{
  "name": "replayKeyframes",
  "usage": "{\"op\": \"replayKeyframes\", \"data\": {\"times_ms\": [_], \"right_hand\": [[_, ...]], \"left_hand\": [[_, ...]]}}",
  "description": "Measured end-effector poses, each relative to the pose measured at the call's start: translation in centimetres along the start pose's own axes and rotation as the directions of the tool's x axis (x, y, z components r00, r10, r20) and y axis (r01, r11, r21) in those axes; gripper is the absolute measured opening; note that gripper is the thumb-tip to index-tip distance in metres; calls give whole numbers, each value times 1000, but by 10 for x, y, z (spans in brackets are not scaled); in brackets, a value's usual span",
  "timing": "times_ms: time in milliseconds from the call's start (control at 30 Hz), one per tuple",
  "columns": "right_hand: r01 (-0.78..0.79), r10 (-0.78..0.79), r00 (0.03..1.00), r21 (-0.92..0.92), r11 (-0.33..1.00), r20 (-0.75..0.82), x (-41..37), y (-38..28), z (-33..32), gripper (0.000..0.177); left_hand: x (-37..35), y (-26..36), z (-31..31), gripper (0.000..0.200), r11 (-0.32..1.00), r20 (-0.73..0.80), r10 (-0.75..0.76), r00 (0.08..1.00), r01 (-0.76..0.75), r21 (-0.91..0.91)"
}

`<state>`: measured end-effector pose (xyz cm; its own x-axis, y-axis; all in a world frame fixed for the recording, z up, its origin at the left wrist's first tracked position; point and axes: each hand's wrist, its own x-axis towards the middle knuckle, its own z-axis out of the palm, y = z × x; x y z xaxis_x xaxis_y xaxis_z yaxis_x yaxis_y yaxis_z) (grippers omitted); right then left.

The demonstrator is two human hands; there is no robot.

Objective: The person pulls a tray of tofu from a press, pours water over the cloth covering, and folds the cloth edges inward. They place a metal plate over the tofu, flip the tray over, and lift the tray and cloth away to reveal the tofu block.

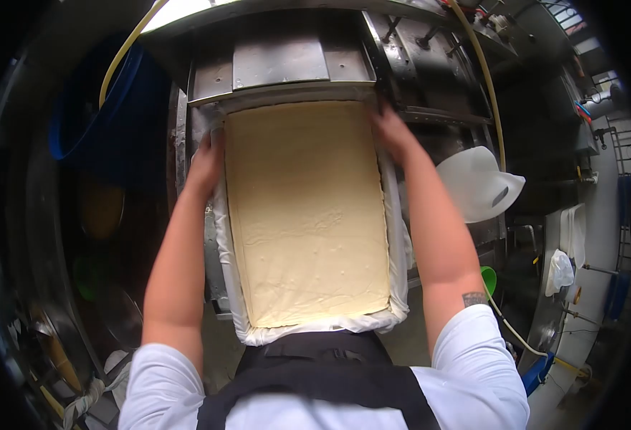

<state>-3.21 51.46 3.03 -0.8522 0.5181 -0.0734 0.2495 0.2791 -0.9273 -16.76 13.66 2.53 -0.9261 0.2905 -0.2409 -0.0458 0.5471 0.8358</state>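
A large rectangular tray lined with white cloth [398, 279] holds a flat, pale yellow slab [308, 215] with small wrinkles near its lower half. The near end of the tray is close to my dark apron. My left hand [208, 159] is at the far left side of the tray, its fingers blurred and partly hidden. Opposite it, my right hand [389, 129] is at the far right edge, also blurred, with its fingertips hard to make out. Both arms stretch forward along the tray's sides.
A steel machine or counter [279, 61] stands directly beyond the tray. To the right is a white plastic jug-like container [473, 183]. A blue barrel [68, 122] stands at the left, with a yellow hose [125, 50] over it. Another hose [489, 79] hangs at the right.
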Motion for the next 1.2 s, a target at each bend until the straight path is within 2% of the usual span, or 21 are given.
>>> {"op": "replayKeyframes", "data": {"times_ms": [33, 67, 100, 133, 200, 267, 300, 400, 467, 500, 600, 633, 700, 800, 900, 967, 1000, 1033, 1067, 1133, 1200], "right_hand": [[-141, 141, 986, -9, 990, 90, -30, 2, -10, 65], [-276, 277, 944, -31, 961, 178, -63, 5, -22, 69], [-352, 324, 934, 227, 908, 154, -102, 28, -21, 68], [-440, 399, 895, 253, 861, 200, -143, 49, -31, 64], [-457, 342, 884, 443, 771, 319, -235, 98, -42, 62], [-606, 477, 778, 292, 740, 409, -308, 36, -58, 73], [-573, 454, 780, 198, 795, 431, -338, 51, -64, 77], [-567, 336, 785, 387, 727, 520, -384, 54, -71, 92], [-528, 325, 794, 316, 789, 514, -392, 51, -74, 106], [-467, 295, 805, 242, 851, 515, -392, 39, -77, 110], [-424, 306, 805, 132, 896, 508, -392, 16, -89, 114], [-59, 60, 925, -14, 998, 375, -396, 83, -70, 108], [-155, 277, 874, -313, 937, 398, -394, 51, -100, 90], [-48, 201, 913, -396, 917, 355, -398, 59, -134, 63], [-20, 307, 793, -482, 876, 526, -400, 38, -162, 58], [214, 188, 636, -405, 889, 748, -381, 54, -187, 56], [70, 297, 602, -420, 905, 741, -361, 33, -203, 56], [220, 130, 818, -513, 830, 561, -336, 41, -212, 56], [110, -32, 983, -444, 889, 180, -321, 15, -216, 56], [161, -356, 863, -473, 866, -358, -255, 22, -225, 66], [117, -436, 775, -575, 810, -458, -205, 27, -231, 80]], "left_hand": [[-33, -5, -2, 85, 1000, 20, -30, 999, 30, 8], [-65, -25, 2, 84, 978, 74, -24, 997, 39, -206], [-104, -33, 3, 84, 981, 40, -124, 992, 128, -147], [-145, -43, 3, 85, 925, 140, -118, 983, 160, -345], [-225, -72, 6, 78, 775, 210, -376, 902, 431, -463], [-298, -82, -1, 55, 833, 312, -286, 906, 396, -387], [-324, -94, -6, 52, 892, 334, -313, 889, 396, -217], [-367, -91, -7, 51, 773, 470, -322, 822, 515, -371], [-378, -93, -2, 53, 546, 494, -374, 785, 617, -567], [-377, -95, -2, 53, 568, 499, -347, 794, 602, -561], [-372, -125, -6, 65, 825, 534, -190, 824, 428, -368], [-381, -93, 0, 52, 904, 409, -203, 890, 330, -271], [-370, -142, -15, 31, 960, 382, -279, 881, 251, 123], [-387, -103, -42, 20, 934, 130, -293, 947, 254, 250], [-410, -79, -78, 23, 887, 70, -286, 956, 236, 396], [-427, -78, -82, 25, 889, 40, -273, 961, 236, 392], [-434, -94, -82, 25, 922, 62, -199, 978, 165, 349], [-442, -109, -84, 25, 947, 73, -125, 990, 96, 307], [-453, -114, -79, 27, 962, 70, -171, 983, 150, 230], [-473, -112, -58, 30, 953, 55, -280, 958, 271, 135], [-493, -99, -35, 33, 927, 9, -350, 937, 345, 147]]}}
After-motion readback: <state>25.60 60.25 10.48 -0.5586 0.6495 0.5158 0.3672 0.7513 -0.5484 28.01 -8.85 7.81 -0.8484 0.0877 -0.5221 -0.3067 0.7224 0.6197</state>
